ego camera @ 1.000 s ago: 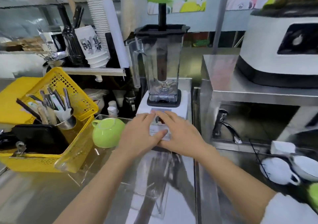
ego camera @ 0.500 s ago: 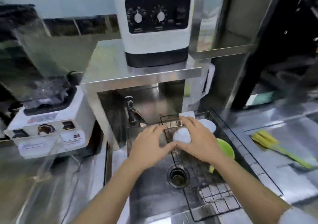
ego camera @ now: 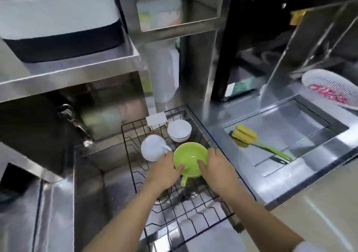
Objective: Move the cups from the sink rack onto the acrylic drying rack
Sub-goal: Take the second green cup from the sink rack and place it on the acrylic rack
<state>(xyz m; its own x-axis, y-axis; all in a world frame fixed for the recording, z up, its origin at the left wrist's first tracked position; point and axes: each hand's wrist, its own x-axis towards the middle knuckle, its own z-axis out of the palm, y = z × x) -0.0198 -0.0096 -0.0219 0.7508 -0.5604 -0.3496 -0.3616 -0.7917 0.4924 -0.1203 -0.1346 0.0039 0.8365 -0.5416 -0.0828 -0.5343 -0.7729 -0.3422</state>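
Three cups sit in the black wire rack [ego camera: 195, 220] over the steel sink [ego camera: 87, 184]: a glossy white cup [ego camera: 153, 150] on its side, a white cup [ego camera: 179, 130] upright beyond, and a green cup [ego camera: 190, 157]. Left hand [ego camera: 164, 171] and right hand [ego camera: 217, 167] cup the green one, thumbs inside; their outer fingers are hidden. Its handle points near. A yellow brush [ego camera: 246, 134] lies far right.

Green cup [ego camera: 190, 157] upright w/ handle toward viewer, 2 white cups [ego camera: 153, 150] behind, all in black wire sink rack [ego camera: 186, 211].
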